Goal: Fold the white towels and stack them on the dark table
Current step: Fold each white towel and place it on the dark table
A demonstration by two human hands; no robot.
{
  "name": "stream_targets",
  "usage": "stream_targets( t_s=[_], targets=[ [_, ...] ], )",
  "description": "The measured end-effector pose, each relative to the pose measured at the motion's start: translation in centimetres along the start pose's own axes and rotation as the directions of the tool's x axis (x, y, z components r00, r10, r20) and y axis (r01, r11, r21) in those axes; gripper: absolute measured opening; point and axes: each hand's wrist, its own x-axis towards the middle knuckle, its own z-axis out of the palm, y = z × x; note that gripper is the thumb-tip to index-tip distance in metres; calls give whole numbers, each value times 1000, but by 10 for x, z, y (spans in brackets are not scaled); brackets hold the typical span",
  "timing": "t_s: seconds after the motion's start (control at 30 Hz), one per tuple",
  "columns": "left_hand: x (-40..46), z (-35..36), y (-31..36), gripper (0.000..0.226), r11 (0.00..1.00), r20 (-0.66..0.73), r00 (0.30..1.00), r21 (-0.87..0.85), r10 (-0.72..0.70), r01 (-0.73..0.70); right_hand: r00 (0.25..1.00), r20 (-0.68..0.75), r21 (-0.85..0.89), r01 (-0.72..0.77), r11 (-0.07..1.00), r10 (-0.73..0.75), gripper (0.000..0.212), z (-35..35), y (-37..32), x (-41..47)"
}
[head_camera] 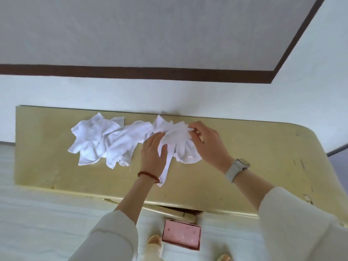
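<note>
Three crumpled white towels lie in a row along the back of the gold-coloured table [244,166]. The left towel [90,142] and the middle towel [128,142] are untouched and overlap each other. The right towel [177,142] is bunched up, with a small tag at its lower right and a strip hanging toward the front edge. My left hand [154,153] lies on its left part with straight fingers, thumb over the cloth. My right hand [207,142] pinches its upper right edge between thumb and fingertips.
The table stands against a white wall [169,95], its right end rounded. A pink box [181,234] sits on the pale floor just below the front edge, beside my feet [154,242]. Bare tabletop stretches to the right of the towels.
</note>
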Motion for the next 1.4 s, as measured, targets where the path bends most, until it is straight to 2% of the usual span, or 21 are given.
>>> stream_targets(
  t_s=[0.03,0.1,0.17,0.23,0.3,0.43,0.6,0.73,0.87,0.93,1.03,1.13,1.2,1.27,1.4],
  targets=[
    [2,-1,37,42,998,-21,999,-43,45,-45,998,14,-11,65,998,-64,15,-31,-4,-1],
    [15,-4,68,41,991,48,997,-123,55,-49,995,17,-18,102,995,-101,15,-49,-6,5],
    [12,1,110,30,984,112,991,-173,68,-48,990,22,1,137,991,-137,15,-89,-11,-1],
    [7,15,148,13,989,129,988,-138,79,-60,989,-21,6,147,989,-147,13,-128,-6,-7],
    [3,31,172,16,987,90,993,-151,78,-63,988,-73,1,140,990,-139,12,-161,2,-13],
    [2,65,195,18,979,147,986,-196,78,-48,978,-209,-19,17,1000,-21,13,-213,35,-27],
    [20,103,206,17,990,227,973,-142,35,-2,905,-384,9,-196,981,184,14,-256,94,-38],
    [48,115,215,17,993,159,985,-108,67,-50,840,-486,10,-273,962,243,16,-281,124,-31],
    [83,121,216,18,994,65,995,-80,76,-71,789,-535,96,-298,950,301,11,-297,135,-12],
    [97,125,215,19,998,91,994,-21,55,-54,785,-542,107,-289,951,299,9,-301,136,-1],
    [110,133,214,23,998,251,968,49,31,-45,836,-462,119,-273,955,296,8,-300,132,14],
    [111,143,228,40,981,385,914,-182,130,-63,916,-276,92,-278,956,292,5,-290,124,23],
    [110,148,247,37,929,424,884,-370,195,-28,940,-162,71,-293,953,301,6,-283,121,28],
    [112,153,264,35,881,456,858,-474,236,10,953,-53,14,-297,955,298,7,-279,120,34],
    [115,165,278,16,904,447,850,-422,279,-75,946,57,18,-319,947,318,8,-279,126,35]
  ],
)
